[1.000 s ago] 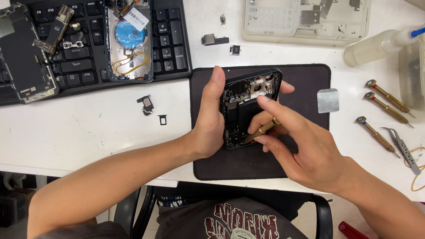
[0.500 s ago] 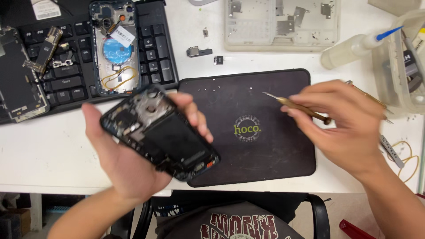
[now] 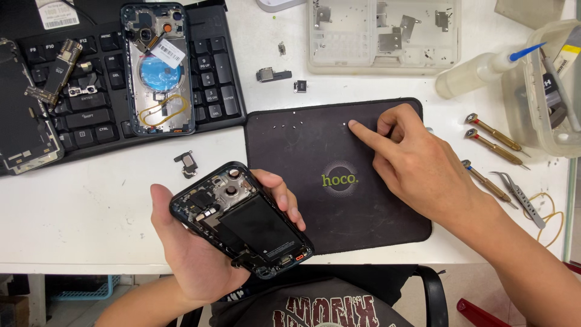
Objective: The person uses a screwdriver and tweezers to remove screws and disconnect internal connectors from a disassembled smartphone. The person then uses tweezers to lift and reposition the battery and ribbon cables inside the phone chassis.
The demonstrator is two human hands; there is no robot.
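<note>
The white bench (image 3: pixel 91 206) carries everything here, and the biggest thing on it is the black keyboard (image 3: pixel 121 91) at the back left corner, with an opened phone shell (image 3: pixel 158 66) lying on its keys and another dark phone (image 3: pixel 24 121) at the far left edge. Near the middle of the bench lies a black work mat (image 3: pixel 363 212), and behind it, along the back edge, stands a pale parts tray (image 3: pixel 384 36). At the right edge there is a clear box (image 3: pixel 544 109), a squeeze bottle (image 3: pixel 478 69) with a blue tip, three small screwdrivers (image 3: pixel 493 134) and a pair of tweezers (image 3: pixel 517 194). The opened phone (image 3: pixel 242 221) is over the front edge of the bench, just left of the mat, and does not touch the bench. The left hand (image 3: pixel 200 254) is closed around it from below, with the fingers on one long side and the thumb on the other. The right hand (image 3: pixel 417 163) is loosely curled and holds nothing; its index finger presses down near a tiny screw (image 3: pixel 345 125) at the back part of the mat, and a few more screws (image 3: pixel 287 126) lie in a row to the left. The phone looks stiff but fragile, because its inner parts are bare, so it seems best to hold it only by the frame edges. The screws are probably very light and easy to lose.
</note>
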